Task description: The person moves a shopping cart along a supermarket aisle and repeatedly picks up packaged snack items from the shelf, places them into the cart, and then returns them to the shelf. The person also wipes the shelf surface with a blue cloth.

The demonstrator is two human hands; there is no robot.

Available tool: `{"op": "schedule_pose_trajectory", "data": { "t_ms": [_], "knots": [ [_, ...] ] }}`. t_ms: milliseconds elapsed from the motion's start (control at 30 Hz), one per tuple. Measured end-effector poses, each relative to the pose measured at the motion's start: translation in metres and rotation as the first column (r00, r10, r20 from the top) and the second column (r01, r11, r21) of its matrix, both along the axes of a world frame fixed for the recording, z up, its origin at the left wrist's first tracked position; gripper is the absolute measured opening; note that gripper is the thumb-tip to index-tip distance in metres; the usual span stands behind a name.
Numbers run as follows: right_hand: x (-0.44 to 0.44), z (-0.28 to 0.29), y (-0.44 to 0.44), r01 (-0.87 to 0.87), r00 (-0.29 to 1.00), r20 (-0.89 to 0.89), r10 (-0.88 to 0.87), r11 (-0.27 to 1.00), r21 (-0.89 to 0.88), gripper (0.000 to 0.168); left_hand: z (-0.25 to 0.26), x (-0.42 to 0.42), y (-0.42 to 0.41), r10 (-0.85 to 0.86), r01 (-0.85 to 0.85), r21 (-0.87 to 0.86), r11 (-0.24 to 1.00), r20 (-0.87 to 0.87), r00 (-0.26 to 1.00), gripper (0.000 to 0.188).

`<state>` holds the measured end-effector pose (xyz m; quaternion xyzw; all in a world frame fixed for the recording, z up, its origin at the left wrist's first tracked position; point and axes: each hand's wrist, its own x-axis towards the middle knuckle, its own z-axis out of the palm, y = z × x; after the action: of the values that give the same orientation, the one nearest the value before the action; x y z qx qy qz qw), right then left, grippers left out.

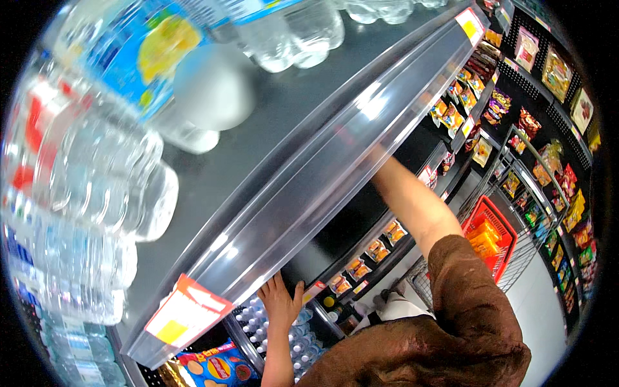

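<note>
My left hand (281,301) rests at the edge of a black lower shelf (338,237), its thumb spread away from the fingers and nothing held in it. Beneath it stand rows of small clear bottles with white caps (300,346). My right forearm (406,191) reaches in under the upper shelf (232,159), behind the clear plastic label strip (300,193) along its front. That strip and the shelf hide my right hand, so what it touches cannot be seen. Large clear plastic bottles (111,179) crowd the upper shelf, some with blue labels picturing yellow fruit.
A wire shopping cart (517,268) beside me holds a red basket (505,232) with orange packets (485,239). Wrapped snacks (377,250) line a low shelf. A blue Lay's bag (217,365) lies below left. More packaged food (558,72) fills the shelves at right.
</note>
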<state>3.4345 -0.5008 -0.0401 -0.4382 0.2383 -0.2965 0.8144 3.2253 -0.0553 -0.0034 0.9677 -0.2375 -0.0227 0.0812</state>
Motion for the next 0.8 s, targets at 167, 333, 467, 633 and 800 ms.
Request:
{"op": "schedule_pose_trajectory", "data": {
  "t_ms": [167,333,467,633,800],
  "knots": [
    [0.007,0.014,0.166,-0.094,0.996,-0.015,0.093,0.994,-0.056,0.028,-0.005,0.001,0.004,-0.009,0.011,-0.057,0.998,0.032,0.999,0.078],
    [0.015,0.019,0.321,-0.277,0.960,-0.088,0.264,0.874,-0.400,0.031,-0.011,0.002,0.010,0.002,0.002,-0.083,0.997,0.052,0.999,0.076],
    [0.028,0.010,0.391,-0.361,0.924,0.072,0.374,0.921,-0.148,0.035,-0.016,0.002,0.011,-0.054,0.066,-0.138,0.988,0.090,0.994,0.077],
    [-0.001,0.019,0.431,-0.443,0.891,-0.001,0.454,0.870,0.217,0.027,-0.017,0.004,0.014,-0.129,0.129,0.013,0.992,0.006,0.992,0.071],
    [-0.052,0.036,0.390,-0.598,0.791,0.155,0.592,0.692,0.404,0.029,-0.028,0.003,0.020,-0.078,0.101,-0.123,0.987,0.179,0.981,0.079]
  ]
}}
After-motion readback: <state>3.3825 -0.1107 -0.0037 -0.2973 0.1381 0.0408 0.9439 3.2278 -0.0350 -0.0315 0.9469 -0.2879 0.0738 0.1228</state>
